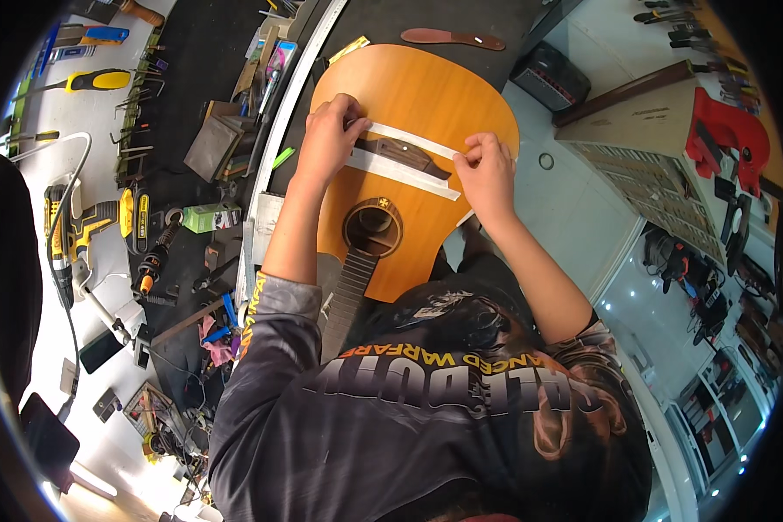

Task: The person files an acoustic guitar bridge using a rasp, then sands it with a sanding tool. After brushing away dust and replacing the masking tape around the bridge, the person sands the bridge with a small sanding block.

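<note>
An acoustic guitar [426, 87] with an orange-brown top lies face up before me, its fretboard [353, 283] toward my body. Across the top, beyond the dark wooden bridge [400, 155], stretches a strip of white masking tape [416, 140]. My left hand [329, 130] pinches the strip's left end; the fingers of my right hand [487, 174] are closed on its right end. Whether the strip is fully stuck down, I cannot tell. A second white tape strip [404, 176] lies along the bridge's near side, between it and the sound hole [373, 228].
On the dark bench, a brown paddle-shaped tool [452, 37] lies beyond the guitar. To the left are sanding blocks [220, 139], a green box [210, 218], a yellow cordless drill [91, 224] and screwdrivers [98, 80]. A black amplifier-like box [550, 76] stands at the right.
</note>
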Action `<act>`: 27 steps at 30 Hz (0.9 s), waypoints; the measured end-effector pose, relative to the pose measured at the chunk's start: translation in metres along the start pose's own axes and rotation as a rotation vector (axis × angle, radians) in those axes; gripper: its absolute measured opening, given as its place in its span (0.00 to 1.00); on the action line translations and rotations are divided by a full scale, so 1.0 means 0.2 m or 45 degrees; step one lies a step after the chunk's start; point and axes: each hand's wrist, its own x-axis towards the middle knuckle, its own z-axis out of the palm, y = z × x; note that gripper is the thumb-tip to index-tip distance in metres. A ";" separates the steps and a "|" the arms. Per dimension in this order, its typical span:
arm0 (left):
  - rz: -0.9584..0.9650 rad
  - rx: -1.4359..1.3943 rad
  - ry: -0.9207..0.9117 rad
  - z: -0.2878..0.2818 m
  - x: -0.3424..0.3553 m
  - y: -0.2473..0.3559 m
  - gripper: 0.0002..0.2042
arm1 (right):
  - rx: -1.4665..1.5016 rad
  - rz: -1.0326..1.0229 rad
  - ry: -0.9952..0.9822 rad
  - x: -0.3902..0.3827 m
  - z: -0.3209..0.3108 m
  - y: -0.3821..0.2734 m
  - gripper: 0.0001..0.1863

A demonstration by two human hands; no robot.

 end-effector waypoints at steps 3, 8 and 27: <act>0.004 -0.015 0.004 0.00 0.00 0.00 0.12 | -0.003 0.000 -0.013 0.00 0.00 0.00 0.16; 0.018 -0.013 0.020 -0.01 0.01 0.02 0.13 | -0.041 0.043 -0.035 0.01 0.00 -0.01 0.17; 0.629 0.357 0.330 0.07 -0.16 -0.03 0.10 | -0.483 -0.517 0.029 -0.02 -0.09 -0.02 0.16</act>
